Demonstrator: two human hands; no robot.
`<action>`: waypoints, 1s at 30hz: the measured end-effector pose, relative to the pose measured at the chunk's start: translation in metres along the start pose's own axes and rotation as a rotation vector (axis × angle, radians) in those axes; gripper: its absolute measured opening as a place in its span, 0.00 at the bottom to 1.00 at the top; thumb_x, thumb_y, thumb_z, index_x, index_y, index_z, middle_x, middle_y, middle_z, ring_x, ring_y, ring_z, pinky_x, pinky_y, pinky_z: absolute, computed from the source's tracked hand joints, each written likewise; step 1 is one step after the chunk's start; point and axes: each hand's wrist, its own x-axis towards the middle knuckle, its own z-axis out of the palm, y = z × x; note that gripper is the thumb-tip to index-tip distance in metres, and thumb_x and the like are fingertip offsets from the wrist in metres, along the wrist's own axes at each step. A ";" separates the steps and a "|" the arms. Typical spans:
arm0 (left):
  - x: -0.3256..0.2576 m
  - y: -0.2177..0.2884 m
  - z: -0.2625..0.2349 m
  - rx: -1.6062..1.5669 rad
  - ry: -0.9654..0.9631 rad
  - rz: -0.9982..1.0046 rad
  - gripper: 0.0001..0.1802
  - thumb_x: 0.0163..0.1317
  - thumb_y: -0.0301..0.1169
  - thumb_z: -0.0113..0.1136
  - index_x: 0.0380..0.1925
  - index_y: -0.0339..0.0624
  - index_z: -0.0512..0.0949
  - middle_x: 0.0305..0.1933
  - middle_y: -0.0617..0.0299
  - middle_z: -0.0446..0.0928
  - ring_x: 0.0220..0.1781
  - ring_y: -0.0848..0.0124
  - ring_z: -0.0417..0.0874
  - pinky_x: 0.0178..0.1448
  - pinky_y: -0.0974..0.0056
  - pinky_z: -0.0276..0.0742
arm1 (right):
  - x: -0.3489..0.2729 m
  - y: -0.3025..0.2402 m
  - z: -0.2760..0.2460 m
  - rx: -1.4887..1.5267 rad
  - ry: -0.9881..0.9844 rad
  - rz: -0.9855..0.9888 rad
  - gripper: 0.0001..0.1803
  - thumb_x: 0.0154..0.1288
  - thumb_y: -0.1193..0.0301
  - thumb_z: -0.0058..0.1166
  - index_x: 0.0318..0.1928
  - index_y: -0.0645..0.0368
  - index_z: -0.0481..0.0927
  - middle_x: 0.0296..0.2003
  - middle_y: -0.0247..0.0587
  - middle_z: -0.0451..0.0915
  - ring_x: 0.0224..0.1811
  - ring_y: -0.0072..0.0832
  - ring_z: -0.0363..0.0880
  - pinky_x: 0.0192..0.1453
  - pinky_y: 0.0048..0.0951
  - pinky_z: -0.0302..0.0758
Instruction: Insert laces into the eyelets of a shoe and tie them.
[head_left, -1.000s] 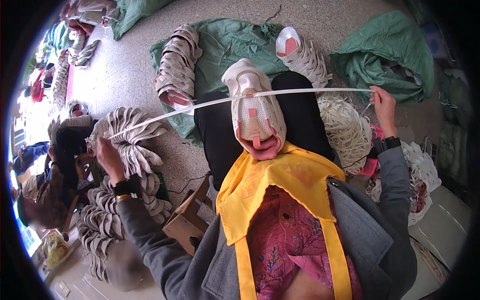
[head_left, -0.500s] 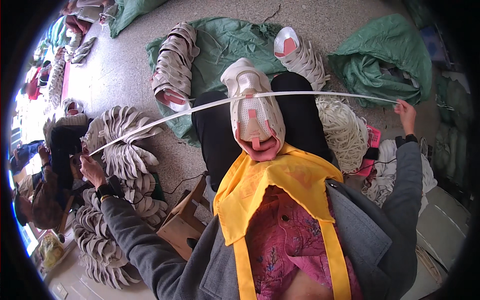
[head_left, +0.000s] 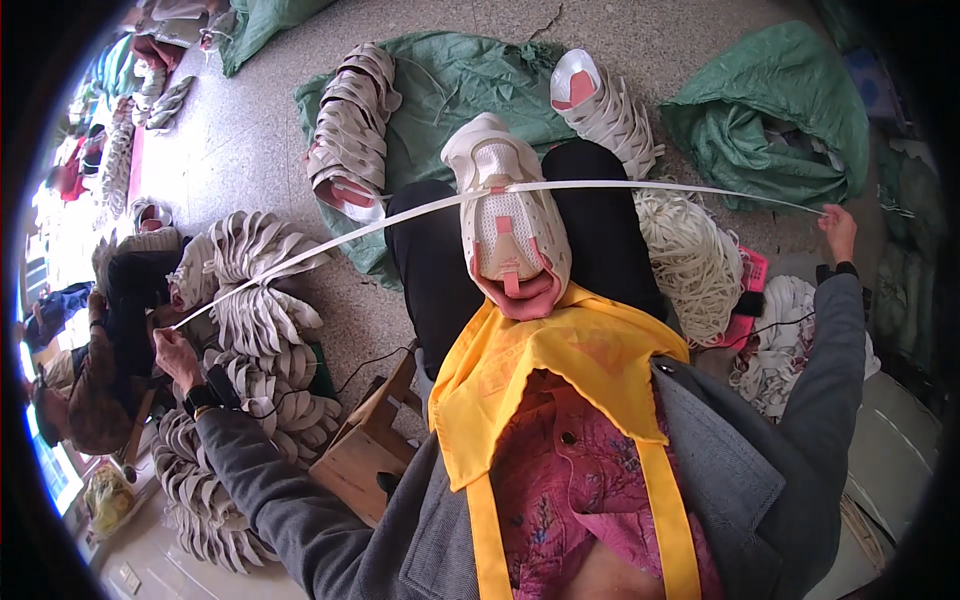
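Observation:
A white and pink sneaker (head_left: pixel 508 228) rests sole-down on my lap, toe pointing away from me. A long flat white lace (head_left: pixel 350 236) runs through its front eyelets and stretches taut to both sides. My left hand (head_left: pixel 176 347) pinches the left end far out over stacks of white shoe uppers. My right hand (head_left: pixel 838 230) pinches the right end near the green sack. Both arms are spread wide.
Stacks of white shoe uppers (head_left: pixel 258 300) lie at my left, more (head_left: pixel 352 125) on a green sack (head_left: pixel 450 85) ahead. A bundle of white laces (head_left: pixel 690 260) sits right of my knee. A wooden stool (head_left: pixel 365 440) stands below left. Another person (head_left: pixel 95 370) sits at far left.
Both hands have drawn further apart, the left down and outward, the right out to the far right. The lace is pulled longer and tighter through the sneaker.

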 end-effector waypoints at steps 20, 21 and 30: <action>-0.022 0.111 -0.016 -0.294 -0.422 0.143 0.06 0.62 0.29 0.64 0.35 0.38 0.84 0.34 0.54 0.86 0.35 0.63 0.86 0.43 0.59 0.80 | -0.014 -0.092 0.067 0.775 -0.036 0.227 0.14 0.69 0.63 0.60 0.49 0.55 0.88 0.39 0.27 0.86 0.24 0.11 0.63 0.28 0.14 0.60; -0.054 0.161 -0.028 -0.351 -0.780 0.166 0.05 0.62 0.28 0.65 0.31 0.37 0.83 0.29 0.58 0.83 0.32 0.70 0.83 0.39 0.62 0.77 | -0.048 -0.161 0.090 0.667 -0.357 0.223 0.14 0.70 0.62 0.58 0.49 0.54 0.88 0.39 0.23 0.85 0.28 0.08 0.64 0.29 0.14 0.61; -0.159 0.414 -0.058 -1.242 -0.976 0.249 0.05 0.67 0.21 0.61 0.33 0.34 0.75 0.40 0.57 0.87 0.41 0.74 0.86 0.46 0.68 0.80 | -0.205 -0.440 0.162 0.780 -0.831 -0.242 0.11 0.74 0.75 0.55 0.49 0.65 0.87 0.31 0.29 0.77 0.30 0.14 0.75 0.36 0.18 0.76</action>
